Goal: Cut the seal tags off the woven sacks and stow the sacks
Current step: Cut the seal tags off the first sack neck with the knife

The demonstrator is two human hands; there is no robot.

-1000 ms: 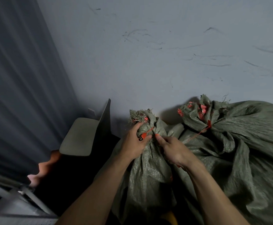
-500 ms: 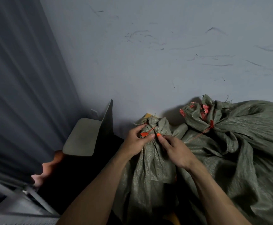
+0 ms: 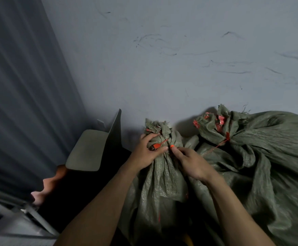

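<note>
From the head camera, a green woven sack (image 3: 162, 176) is seen standing upright in the middle of the view, its gathered neck bunched tight and topped by a frayed tuft. This near sack is taken as the landmark. Its neck is gripped by the left hand (image 3: 145, 151), fingers wrapped around the left side of the bunched cloth, thumb laid across the front. An orange seal tag (image 3: 158, 145) is held against the neck just above that thumb, its thin tail running up and to the right around the gather. The right hand (image 3: 192, 164) is pressed to the right side of the same neck, forefinger and thumb pinched together at a small orange piece of the seal (image 3: 171, 146); whether a tool is held there cannot be told. The two hands are close, nearly touching across the neck.

To the right of the near sack, touching it, a second, fuller woven sack (image 3: 261, 157) is lying, its neck tied with another orange seal (image 3: 227, 136) and red scraps showing in its mouth. Behind both, a scuffed grey wall (image 3: 162, 68) is seen. To the left of the near sack, a grey seat-like panel (image 3: 89, 150) is standing, with a dark curtain (image 3: 24, 86) beyond it.
</note>
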